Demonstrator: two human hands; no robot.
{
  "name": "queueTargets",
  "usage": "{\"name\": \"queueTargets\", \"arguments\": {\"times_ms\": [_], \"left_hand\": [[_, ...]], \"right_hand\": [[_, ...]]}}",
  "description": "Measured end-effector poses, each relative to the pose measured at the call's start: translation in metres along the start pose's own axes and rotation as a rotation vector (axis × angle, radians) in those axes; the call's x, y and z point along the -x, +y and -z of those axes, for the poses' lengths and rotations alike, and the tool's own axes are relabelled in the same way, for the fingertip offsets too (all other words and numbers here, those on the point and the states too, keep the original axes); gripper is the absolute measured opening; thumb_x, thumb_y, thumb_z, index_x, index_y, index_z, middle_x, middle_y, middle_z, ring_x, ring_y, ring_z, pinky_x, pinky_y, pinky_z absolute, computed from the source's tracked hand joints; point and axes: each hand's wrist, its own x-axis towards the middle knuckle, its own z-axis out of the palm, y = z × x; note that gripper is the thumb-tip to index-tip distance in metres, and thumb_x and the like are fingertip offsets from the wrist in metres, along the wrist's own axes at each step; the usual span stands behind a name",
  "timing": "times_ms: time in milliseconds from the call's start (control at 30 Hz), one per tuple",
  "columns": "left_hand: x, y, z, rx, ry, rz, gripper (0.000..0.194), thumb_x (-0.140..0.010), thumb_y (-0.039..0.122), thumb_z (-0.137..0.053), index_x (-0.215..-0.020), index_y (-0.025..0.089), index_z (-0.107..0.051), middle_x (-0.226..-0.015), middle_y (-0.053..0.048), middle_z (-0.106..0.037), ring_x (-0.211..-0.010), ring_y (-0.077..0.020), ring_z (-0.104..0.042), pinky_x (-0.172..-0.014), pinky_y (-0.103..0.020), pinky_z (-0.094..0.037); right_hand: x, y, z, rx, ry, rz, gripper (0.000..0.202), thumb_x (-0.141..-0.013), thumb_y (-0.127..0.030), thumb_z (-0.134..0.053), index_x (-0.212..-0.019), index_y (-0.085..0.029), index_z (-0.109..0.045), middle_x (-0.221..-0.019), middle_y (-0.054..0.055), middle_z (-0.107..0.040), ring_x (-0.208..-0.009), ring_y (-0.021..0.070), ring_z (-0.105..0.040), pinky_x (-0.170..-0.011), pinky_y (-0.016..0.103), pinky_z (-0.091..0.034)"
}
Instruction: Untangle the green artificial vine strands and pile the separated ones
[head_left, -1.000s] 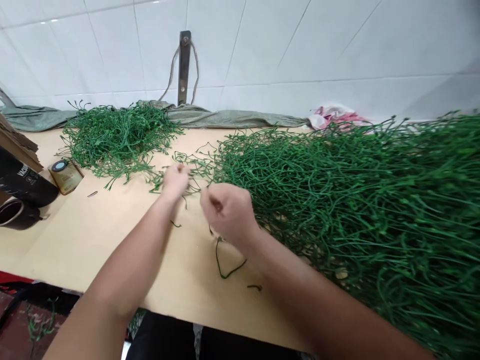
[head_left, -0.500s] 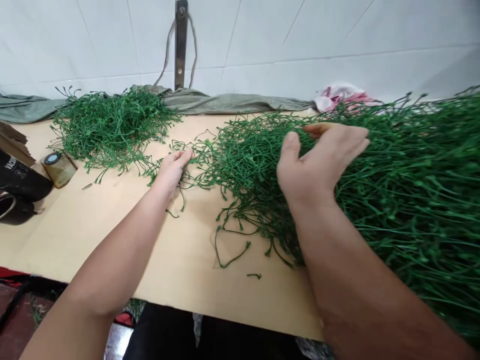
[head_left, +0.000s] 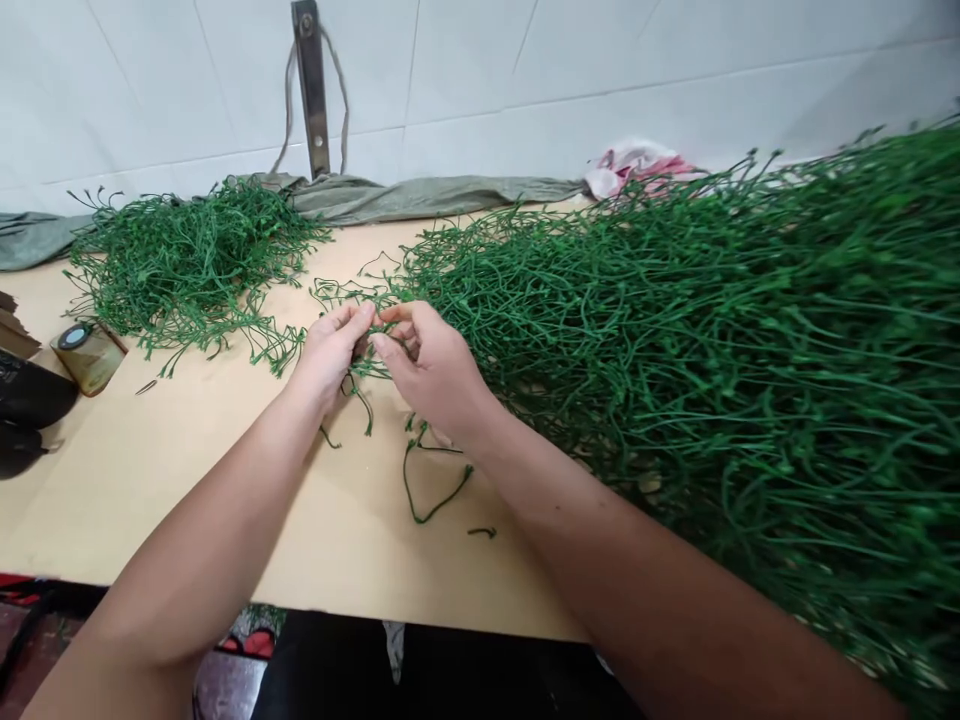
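Observation:
My left hand (head_left: 334, 350) is closed in a pinch over the table, among thin green stems; what lies between its fingertips is too small to make out. Right beside it, my right hand (head_left: 431, 360) has its thumb and fingers curled toward the left fingertips, and its grip is partly hidden. A large heap of green stems (head_left: 675, 300) spreads to the right, partly under my right forearm. At the back left lies a smaller green pile (head_left: 199, 250). A loose bent stem (head_left: 427, 518) rests in front of my right hand.
An amber container with a pale lid (head_left: 94, 360) and dark cups (head_left: 30, 390) stand at the left of the table (head_left: 330, 550). Grey-green cloth (head_left: 435, 195) and a pink and white cloth (head_left: 637, 168) lie along the wall, below a metal bar (head_left: 311, 90).
My right hand has come left from above the large heap to meet my left hand, and its fingers have curled in. The view has shifted to the right.

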Motion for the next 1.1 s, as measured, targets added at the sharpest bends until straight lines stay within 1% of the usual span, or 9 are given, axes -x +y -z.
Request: {"name": "queueTargets", "arguments": {"times_ms": [133, 233, 367, 533, 633, 800, 900, 1000, 1100], "left_hand": [[-0.003, 0.001, 0.0, -0.026, 0.046, -0.05, 0.027, -0.083, 0.029, -0.055, -0.061, 0.016, -0.048, -0.048, 0.006, -0.033, -0.045, -0.0045, -0.03, -0.049, -0.02, -0.028], [-0.005, 0.003, 0.003, 0.015, 0.119, -0.054, 0.026, -0.083, 0.029, -0.055, -0.061, 0.016, -0.047, -0.048, 0.006, -0.031, -0.043, -0.004, -0.026, -0.047, -0.021, -0.026], [-0.007, 0.006, 0.008, 0.05, 0.133, -0.031, 0.028, -0.079, 0.033, -0.06, -0.061, 0.016, -0.047, -0.049, 0.007, -0.03, -0.042, -0.0031, -0.025, -0.044, -0.021, -0.024], [-0.005, 0.009, 0.007, 0.108, 0.025, 0.035, 0.032, -0.078, 0.038, -0.061, -0.06, 0.017, -0.046, -0.048, 0.007, -0.029, -0.042, -0.0033, -0.023, -0.043, -0.021, -0.024], [-0.004, 0.011, 0.007, 0.163, -0.005, 0.055, 0.033, -0.078, 0.041, -0.06, -0.061, 0.017, -0.045, -0.048, 0.006, -0.03, -0.042, -0.0036, -0.024, -0.044, -0.022, -0.025], [-0.002, 0.009, 0.008, 0.171, -0.043, 0.04, 0.028, -0.075, 0.033, -0.063, -0.06, 0.017, -0.046, -0.05, 0.006, -0.034, -0.044, -0.0038, -0.029, -0.046, -0.021, -0.027], [0.0, 0.005, 0.006, 0.133, -0.04, 0.045, 0.023, -0.075, 0.028, -0.063, -0.062, 0.016, -0.048, -0.053, 0.005, -0.042, -0.046, -0.0041, -0.034, -0.049, -0.021, -0.031], [-0.001, 0.002, 0.002, 0.098, -0.048, 0.067, 0.018, -0.077, 0.022, -0.059, -0.064, 0.015, -0.05, -0.053, 0.004, -0.046, -0.047, -0.0046, -0.039, -0.05, -0.02, -0.033], [-0.002, 0.001, 0.001, 0.108, -0.011, 0.056, 0.021, -0.079, 0.017, -0.055, -0.06, 0.015, -0.046, -0.048, 0.005, -0.043, -0.042, -0.003, -0.038, -0.046, -0.018, -0.031]], "right_hand": [[0.001, -0.01, 0.007, 0.039, 0.067, -0.038, 0.02, -0.077, -0.022, -0.05, -0.095, -0.017, -0.047, -0.063, -0.003, -0.048, -0.054, 0.0106, -0.042, -0.056, 0.026, -0.034], [0.001, -0.012, 0.01, 0.118, 0.063, -0.018, 0.007, -0.079, -0.025, -0.049, -0.082, -0.019, -0.047, -0.057, -0.004, -0.045, -0.05, 0.0096, -0.036, -0.053, 0.026, -0.029], [-0.001, -0.009, 0.012, 0.224, -0.01, -0.012, 0.025, -0.082, -0.03, -0.046, -0.06, -0.021, -0.038, -0.051, -0.003, -0.039, -0.048, 0.0093, -0.029, -0.051, 0.026, -0.024], [-0.004, -0.004, 0.008, 0.137, 0.046, 0.136, 0.025, -0.079, -0.025, -0.048, -0.057, -0.02, -0.036, -0.06, -0.001, -0.038, -0.056, 0.0106, -0.035, -0.055, 0.026, -0.03], [-0.003, -0.004, 0.005, 0.063, 0.062, 0.153, 0.022, -0.078, -0.025, -0.048, -0.058, -0.02, -0.04, -0.066, 0.001, -0.039, -0.061, 0.0118, -0.039, -0.056, 0.026, -0.035], [0.001, -0.008, 0.007, -0.085, 0.119, 0.195, 0.018, -0.079, -0.028, -0.049, -0.064, -0.019, -0.047, -0.079, 0.006, -0.048, -0.078, 0.0156, -0.048, -0.057, 0.027, -0.042], [0.004, -0.013, 0.008, -0.096, 0.135, 0.292, 0.017, -0.081, -0.027, -0.047, -0.066, -0.019, -0.05, -0.087, 0.008, -0.052, -0.089, 0.0169, -0.051, -0.071, 0.032, -0.047], [0.008, -0.017, 0.007, -0.075, 0.114, 0.423, 0.018, -0.084, -0.024, -0.043, -0.067, -0.019, -0.049, -0.09, 0.008, -0.056, -0.092, 0.0169, -0.052, -0.084, 0.035, -0.045], [0.011, -0.018, 0.003, -0.048, 0.028, 0.474, 0.02, -0.086, -0.022, -0.037, -0.069, -0.02, -0.047, -0.081, 0.007, -0.058, -0.085, 0.0166, -0.054, -0.083, 0.034, -0.044]]}}
